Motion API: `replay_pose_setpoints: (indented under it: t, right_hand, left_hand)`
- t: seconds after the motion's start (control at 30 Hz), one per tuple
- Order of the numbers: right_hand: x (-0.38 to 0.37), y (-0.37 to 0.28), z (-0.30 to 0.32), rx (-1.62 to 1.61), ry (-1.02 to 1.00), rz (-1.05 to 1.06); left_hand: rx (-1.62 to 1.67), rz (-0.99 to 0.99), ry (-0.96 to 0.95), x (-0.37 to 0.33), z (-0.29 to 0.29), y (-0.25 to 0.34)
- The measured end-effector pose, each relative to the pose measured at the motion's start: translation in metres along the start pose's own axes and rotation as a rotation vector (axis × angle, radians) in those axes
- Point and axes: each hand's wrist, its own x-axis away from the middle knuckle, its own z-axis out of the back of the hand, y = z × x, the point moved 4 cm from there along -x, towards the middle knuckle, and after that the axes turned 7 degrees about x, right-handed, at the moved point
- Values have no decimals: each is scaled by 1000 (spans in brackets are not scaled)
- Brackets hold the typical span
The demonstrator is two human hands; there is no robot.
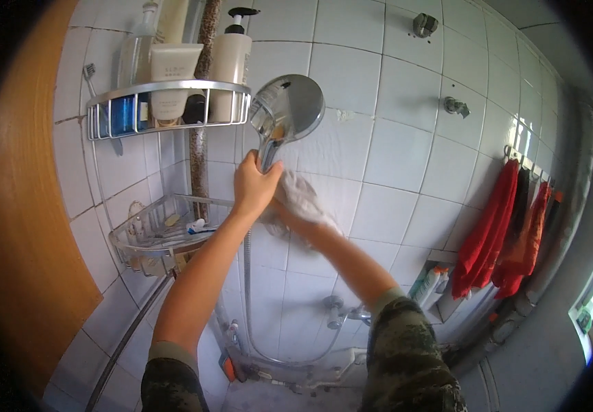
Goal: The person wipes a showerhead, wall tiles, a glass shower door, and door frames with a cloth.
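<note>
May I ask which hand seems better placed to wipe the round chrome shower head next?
Probably the right hand: it holds a pale fabric cloth; the left hand grips the shower head.

Bathroom: tiled wall (341, 75), shower head (303, 103), toiletry bottles (230, 58) on metal rack (122, 93).

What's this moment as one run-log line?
left hand: holding chrome handheld showerhead | right hand: with pale cloth, grip blurred | upper corner shelf: toiletries
</note>
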Motion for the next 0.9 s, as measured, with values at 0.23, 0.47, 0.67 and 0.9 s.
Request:
replay_pose_setpoints:
  t: [0.23,0.47,0.67,0.9]
  right_hand:
    - [-50,88,114,310,208,88]
    - [60,120,67,575,649,-370]
    - [145,90,-69,27,349,-317]
    - [113,100,-30,409,-83,156]
  left_hand:
    - [26,-53,-10,-1,-9,-1]
    - [-14,-15,-81,7,-6,-14]
    - [-27,-5,-92,33,-32,4]
    - [-111,-10,-69,44,-59,35]
